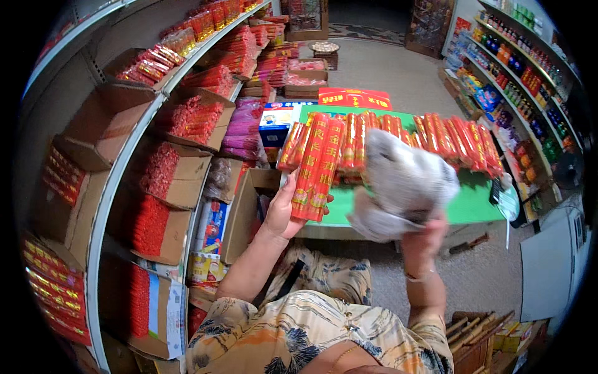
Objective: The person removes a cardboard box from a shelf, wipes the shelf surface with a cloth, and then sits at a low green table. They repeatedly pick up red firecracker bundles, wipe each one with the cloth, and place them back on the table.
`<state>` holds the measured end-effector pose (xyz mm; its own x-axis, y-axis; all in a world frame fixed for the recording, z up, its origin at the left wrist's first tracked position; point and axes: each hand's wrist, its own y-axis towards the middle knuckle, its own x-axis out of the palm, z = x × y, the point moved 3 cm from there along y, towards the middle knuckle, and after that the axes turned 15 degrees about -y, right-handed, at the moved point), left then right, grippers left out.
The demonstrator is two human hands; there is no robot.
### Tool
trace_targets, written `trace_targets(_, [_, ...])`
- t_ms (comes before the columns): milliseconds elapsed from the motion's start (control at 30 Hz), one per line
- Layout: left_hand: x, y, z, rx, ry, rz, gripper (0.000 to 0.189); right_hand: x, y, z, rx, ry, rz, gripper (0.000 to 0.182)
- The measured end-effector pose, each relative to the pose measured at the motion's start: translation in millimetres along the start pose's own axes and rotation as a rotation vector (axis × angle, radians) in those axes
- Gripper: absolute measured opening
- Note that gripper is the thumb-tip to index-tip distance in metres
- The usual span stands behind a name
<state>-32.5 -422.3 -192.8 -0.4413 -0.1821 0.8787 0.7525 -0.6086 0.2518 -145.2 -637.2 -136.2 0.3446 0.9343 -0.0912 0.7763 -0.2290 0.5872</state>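
A pair of red candles [317, 168] with gold printed characters stands tilted upright in my left hand [282, 204], its fingers wrapped around the lower part. My right hand [427, 238] grips a white-grey cloth [409, 182], blurred by motion. The cloth is to the right of the candles and apart from them. Beneath both is a green-topped table [481, 201]. Along its far side lie several red packs, wrapped candles by their look [467, 140], partly hidden behind the cloth.
Shelves [161, 107] on the left hold cardboard boxes of red packs. Bottles fill the right-hand shelves [518, 70]. A face mask [508, 203] hangs at the table's right edge. An open carton [240, 219] stands left of the table, and a wooden chair [481, 336] is at lower right.
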Motion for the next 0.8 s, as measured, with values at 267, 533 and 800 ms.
trace_targets(267, [13, -100, -67, 0.1, 0.252, 0.39, 0.047, 102, -37, -28, -0.539, -0.896, -0.151, 0.031])
trace_targets(533, [53, -131, -77, -0.005, 0.126, 0.319, 0.041, 84, -116, -76, -0.639, -0.849, 0.05, 0.032])
trace_targets(800, [83, -164, -91, -0.093, 0.317, 0.096, 0.052, 43, -47, -80, -0.523, -0.724, 0.235, 0.017])
